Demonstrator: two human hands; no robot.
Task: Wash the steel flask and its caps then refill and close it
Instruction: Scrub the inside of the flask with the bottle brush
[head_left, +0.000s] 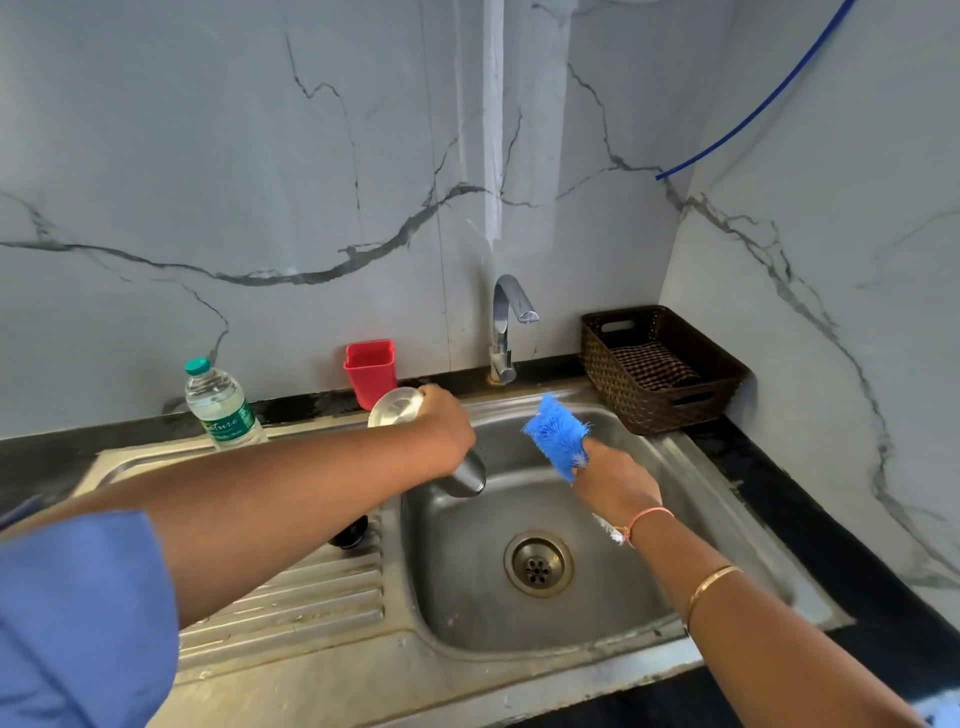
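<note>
The left hand (447, 431) grasps the tilted steel flask (397, 410), the right hand (618, 486) the blue scrubber (558, 436); best to rub while turning it.

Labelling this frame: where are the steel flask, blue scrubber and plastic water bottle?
steel flask (397, 409): head view, its shiny round end.
blue scrubber (557, 432): head view, its bristles.
plastic water bottle (221, 405): head view, its clear body.

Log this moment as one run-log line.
left hand: grips flask over sink | right hand: holds blue scrubber | tap: no water running

Black counter (810, 525): bottle (221, 405), basket (660, 369), red cup (370, 371).
</note>
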